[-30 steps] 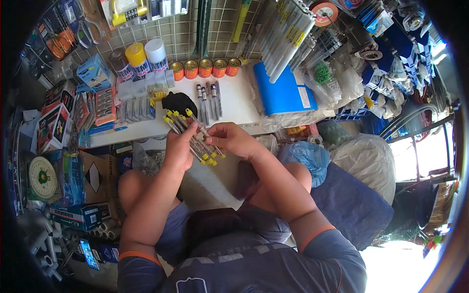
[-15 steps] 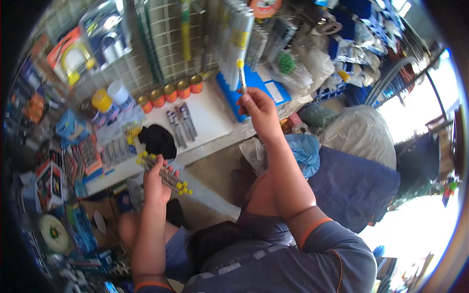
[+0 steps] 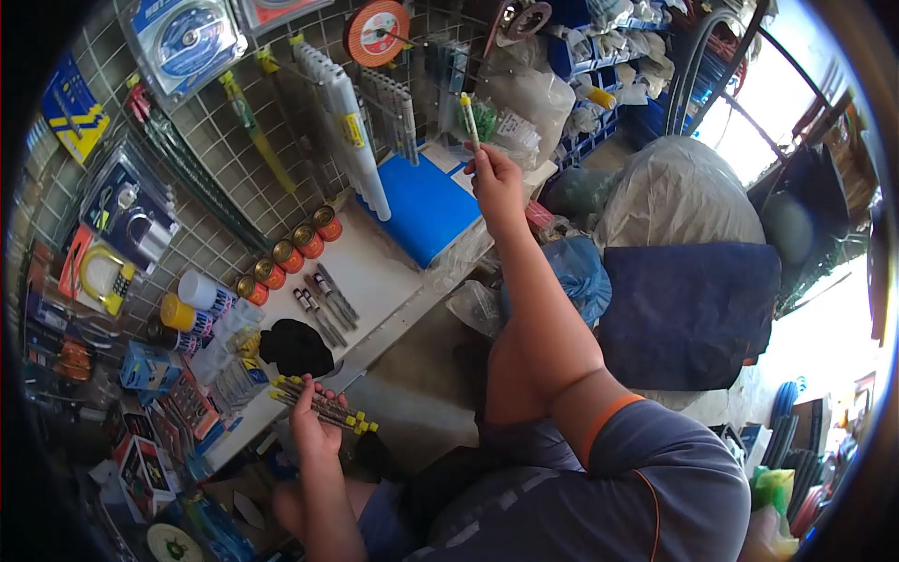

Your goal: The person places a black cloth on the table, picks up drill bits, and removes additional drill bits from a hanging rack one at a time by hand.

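In my left hand point(image 3: 316, 423) lies a bundle of several thin drill bits point(image 3: 328, 406) with yellow ends, fingers wrapped round it. My right hand point(image 3: 496, 183), raised at the upper middle, pinches a single yellow-tipped bit point(image 3: 470, 122) that points up. Behind that bit hang packed rods on the wire rack, and a blue folder point(image 3: 421, 208) lies below and left of it. A black cloth point(image 3: 296, 347) rests on the white shelf point(image 3: 389, 298) just above my left hand. Several grey packed bits point(image 3: 325, 302) lie beside the cloth.
Several orange-red cans point(image 3: 307, 241) line the shelf's back edge, with spray cans point(image 3: 201, 291) to their left. Hanging white tubes point(image 3: 342, 122) stand out from the wire grid. Bags and a dark blue cloth point(image 3: 688, 317) are at the right; boxes point(image 3: 150, 368) crowd the left.
The view has turned to the right. From beside the bundle, my right hand has moved away up and right with one bit. My left hand keeps the rest, lower down.
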Demonstrator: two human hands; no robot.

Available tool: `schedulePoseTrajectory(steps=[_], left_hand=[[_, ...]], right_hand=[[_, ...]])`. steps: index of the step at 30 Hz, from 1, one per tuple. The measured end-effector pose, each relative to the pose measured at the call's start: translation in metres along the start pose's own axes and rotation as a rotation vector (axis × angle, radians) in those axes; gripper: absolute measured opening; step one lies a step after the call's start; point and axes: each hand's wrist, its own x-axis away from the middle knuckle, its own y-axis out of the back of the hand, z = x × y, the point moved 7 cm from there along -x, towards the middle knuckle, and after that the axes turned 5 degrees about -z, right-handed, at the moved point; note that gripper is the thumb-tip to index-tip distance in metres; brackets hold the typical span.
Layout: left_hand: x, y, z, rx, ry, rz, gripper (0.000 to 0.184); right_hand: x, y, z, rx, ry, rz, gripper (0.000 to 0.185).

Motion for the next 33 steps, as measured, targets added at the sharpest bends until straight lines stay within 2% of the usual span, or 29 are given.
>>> schedulePoseTrajectory(steps=[17,23,28,31,33], left_hand=[[0.002,0.002,0.004,-0.019,0.012,-0.026,0.014],[-0.005,0.003,0.004,-0.017,0.025,-0.023,0.012],[-0.014,0.005,0.008,-0.017,0.052,-0.026,0.014],[-0.015,0.003,0.008,-0.041,0.041,-0.026,0.015],[-0.013,-0.002,0.007,-0.035,0.035,-0.012,0.016]], right_hand=[[-0.012,-0.009,-0.011,0.168,0.079,-0.064,0.028],[-0.02,-0.022,-0.023,0.142,-0.01,-0.053,0.03],[-0.061,-0.053,-0.052,0.079,0.061,0.059,0.034],[-0.093,-0.079,-0.073,0.11,-0.005,0.081,0.034],[-0.137,-0.094,-0.11,0.098,0.091,0.065,0.03]])
